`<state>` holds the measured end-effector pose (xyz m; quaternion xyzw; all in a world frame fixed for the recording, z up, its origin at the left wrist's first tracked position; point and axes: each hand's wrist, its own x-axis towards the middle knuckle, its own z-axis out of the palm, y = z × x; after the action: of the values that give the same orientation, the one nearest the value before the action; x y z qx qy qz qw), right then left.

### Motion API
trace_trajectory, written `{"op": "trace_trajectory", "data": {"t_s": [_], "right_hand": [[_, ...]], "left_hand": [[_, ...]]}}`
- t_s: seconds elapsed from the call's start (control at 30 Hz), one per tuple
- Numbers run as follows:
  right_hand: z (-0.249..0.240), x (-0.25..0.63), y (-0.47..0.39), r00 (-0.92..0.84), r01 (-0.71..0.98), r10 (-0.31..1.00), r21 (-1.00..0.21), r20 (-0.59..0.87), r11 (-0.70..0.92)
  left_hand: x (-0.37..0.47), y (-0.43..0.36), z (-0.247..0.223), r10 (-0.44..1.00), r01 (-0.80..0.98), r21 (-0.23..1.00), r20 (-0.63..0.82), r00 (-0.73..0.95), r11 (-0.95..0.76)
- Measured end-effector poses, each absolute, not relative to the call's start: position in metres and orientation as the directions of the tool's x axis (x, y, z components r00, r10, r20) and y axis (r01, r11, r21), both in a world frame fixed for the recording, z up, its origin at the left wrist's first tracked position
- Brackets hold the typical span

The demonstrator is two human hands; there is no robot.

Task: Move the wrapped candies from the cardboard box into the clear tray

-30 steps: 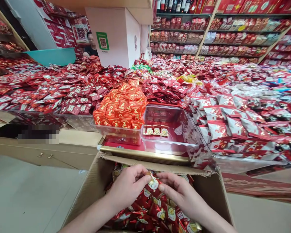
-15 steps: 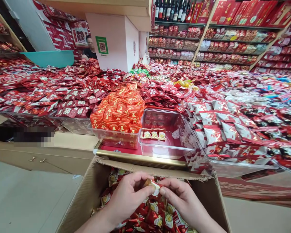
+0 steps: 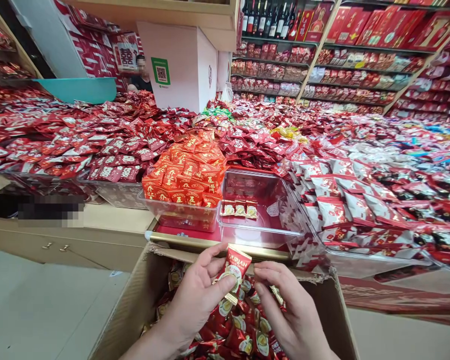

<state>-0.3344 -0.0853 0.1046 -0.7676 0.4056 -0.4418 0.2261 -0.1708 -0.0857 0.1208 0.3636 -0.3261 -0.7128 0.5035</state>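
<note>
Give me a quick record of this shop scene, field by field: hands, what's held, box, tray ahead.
left hand: pinches a red candy packet, holding it upright
right hand: fingers curled beside the packet, over the box
cardboard box: open, holds many red and gold packets
clear tray: nearly bare, a short row of small packets at its left side
orange packet pile: heaped in the bin left of the tray

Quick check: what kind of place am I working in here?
Most likely a sweet shop selling loose candy: heaps of red wrapped sweets cover the counter, clear bins hold more, and wall shelves carry gift boxes and bottles.
</note>
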Motion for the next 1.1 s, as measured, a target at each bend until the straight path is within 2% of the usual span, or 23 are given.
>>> {"op": "trace_trajectory", "data": {"t_s": [0.17,0.3,0.37,0.43,0.53,0.6,0.7,0.77,0.83,0.9,0.97,1.1], "right_hand": [[0.098,-0.324,-0.082,0.283,-0.36,-0.914,-0.851,0.291,-0.383],[0.095,-0.32,-0.081,0.298,-0.384,-0.902,-0.826,0.313,-0.414],[0.093,-0.319,-0.081,0.313,-0.459,-0.871,-0.742,0.38,-0.489],[0.092,-0.318,-0.081,0.339,-0.553,-0.82,-0.607,0.461,-0.57],[0.093,-0.32,-0.084,0.483,-0.659,-0.705,-0.314,0.519,-0.683],[0.1,-0.324,-0.088,0.568,-0.681,-0.651,-0.156,0.503,-0.715],[0.126,-0.332,-0.102,0.621,-0.672,-0.626,-0.092,0.472,-0.735],[0.15,-0.336,-0.121,0.597,-0.722,-0.672,-0.072,0.438,-0.688],[0.173,-0.336,-0.15,0.527,-0.828,-0.777,0.0,0.345,-0.561],[0.186,-0.331,-0.184,0.446,-0.894,-0.882,0.113,0.154,-0.433],[0.187,-0.323,-0.22,0.408,-0.895,-0.912,0.185,-0.031,-0.406],[0.157,-0.311,-0.27,0.342,-0.891,-0.914,0.233,-0.218,-0.389]], "left_hand": [[-0.176,-0.084,0.119,-0.957,0.475,0.837,-0.182,-0.225,-0.271],[-0.181,-0.082,0.116,-0.953,0.432,0.852,-0.233,-0.193,-0.296],[-0.182,-0.084,0.113,-0.962,0.406,0.874,-0.213,-0.17,-0.266],[-0.183,-0.087,0.109,-0.97,0.377,0.896,-0.193,-0.147,-0.235],[-0.184,-0.091,0.113,-0.965,0.331,0.907,-0.229,-0.132,-0.26],[-0.182,-0.093,0.122,-0.963,0.297,0.919,-0.224,-0.148,-0.259],[-0.168,-0.097,0.135,-0.974,0.192,0.97,-0.112,-0.196,-0.15],[-0.151,-0.103,0.135,-0.984,-0.028,0.999,-0.022,-0.174,-0.017],[-0.131,-0.113,0.127,-0.991,-0.39,0.913,0.096,-0.091,0.124],[-0.112,-0.125,0.113,-0.976,-0.687,0.704,0.217,-0.034,0.18],[-0.098,-0.135,0.098,-0.977,-0.831,0.539,0.21,-0.027,0.138],[-0.089,-0.141,0.084,-0.982,-0.893,0.423,0.164,-0.091,0.153]]}}
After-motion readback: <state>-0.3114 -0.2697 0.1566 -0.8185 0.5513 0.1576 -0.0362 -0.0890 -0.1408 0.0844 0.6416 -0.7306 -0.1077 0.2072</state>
